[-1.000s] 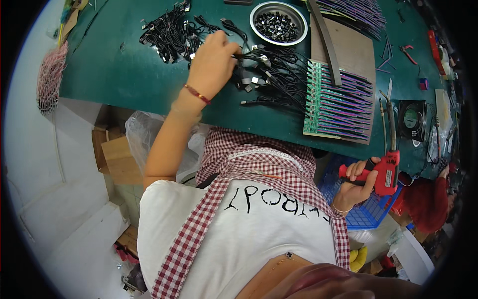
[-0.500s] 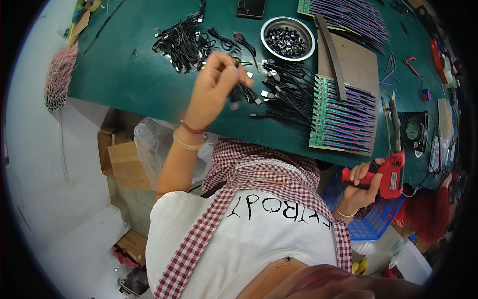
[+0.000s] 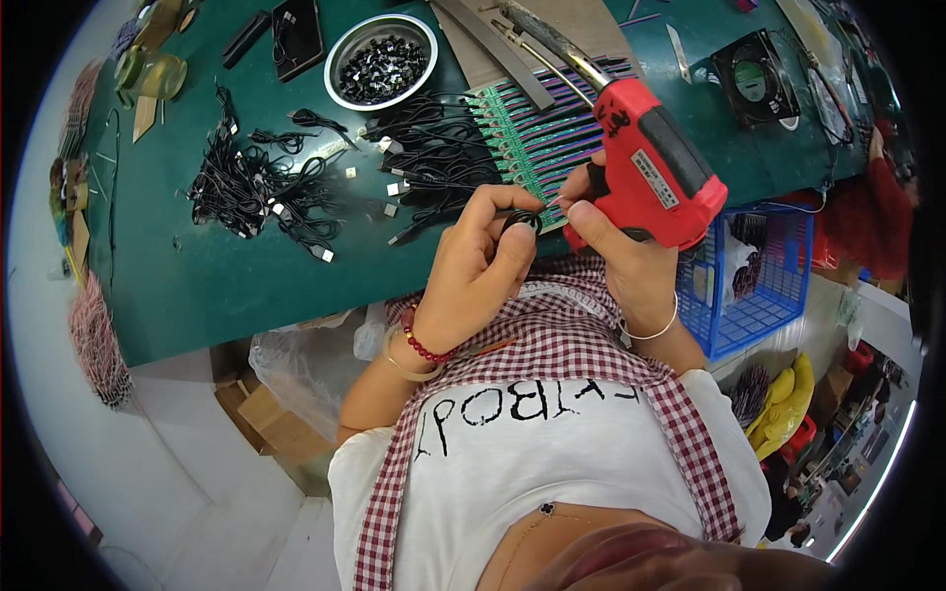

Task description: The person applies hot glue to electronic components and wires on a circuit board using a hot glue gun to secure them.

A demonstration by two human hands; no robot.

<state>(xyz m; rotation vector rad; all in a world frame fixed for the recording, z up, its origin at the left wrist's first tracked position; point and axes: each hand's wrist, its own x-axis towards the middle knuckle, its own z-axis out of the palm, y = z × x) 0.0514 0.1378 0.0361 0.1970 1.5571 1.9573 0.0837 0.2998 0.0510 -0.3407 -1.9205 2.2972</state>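
My left hand [image 3: 473, 266] pinches a small black cable [image 3: 522, 219] at the table's near edge, by the corner of a green circuit board panel [image 3: 503, 133]. My right hand [image 3: 636, 271] grips a red soldering gun [image 3: 658, 158], its metal tip pointing away over the panel. The fingertips of both hands are close together. Purple and black wires run across the panel's right side, and black USB cables [image 3: 434, 167] lie along its left edge. Whether the right fingertips also touch the cable's end, I cannot tell.
A tangled pile of black USB cables [image 3: 246, 182] lies to the left. Behind stands a metal bowl [image 3: 332, 91] of small black-and-silver parts. A grey bar [image 3: 503, 54] rests across the panel and cardboard. A black fan-like device [image 3: 754, 84] stands right; a blue crate [image 3: 754, 320] sits below.
My left hand has moved right and nearer, to the panel's near corner. My right hand has brought the soldering gun left and up beside it. The whole view has shifted rightward.
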